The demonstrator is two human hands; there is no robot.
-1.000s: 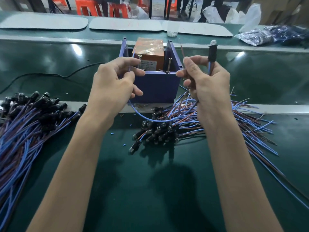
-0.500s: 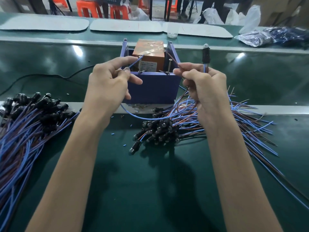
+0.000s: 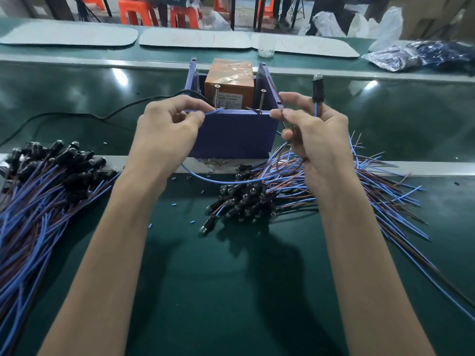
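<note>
A long green bench (image 3: 231, 291) runs across a busy workroom, with orange stools (image 3: 136, 14) far behind it. On the bench stands a blue box (image 3: 231, 134) with an orange block (image 3: 228, 78) inside and two screws sticking up, the left screw (image 3: 217, 96) and the right screw (image 3: 262, 101). The left hand (image 3: 167, 132) pinches the tip of a blue wire (image 3: 218, 179) right beside the left screw. The right hand (image 3: 316, 140) is curled around a black lamp (image 3: 318, 86) that points up, and its fingertips pinch together near the right screw; I cannot see what they pinch. The wire hangs in a loop between both hands. I think this is the testing step. Next, each wire tip needs to touch its own screw, gently and steadily. Piles of wired lamps (image 3: 244, 201) wait nearby.
</note>
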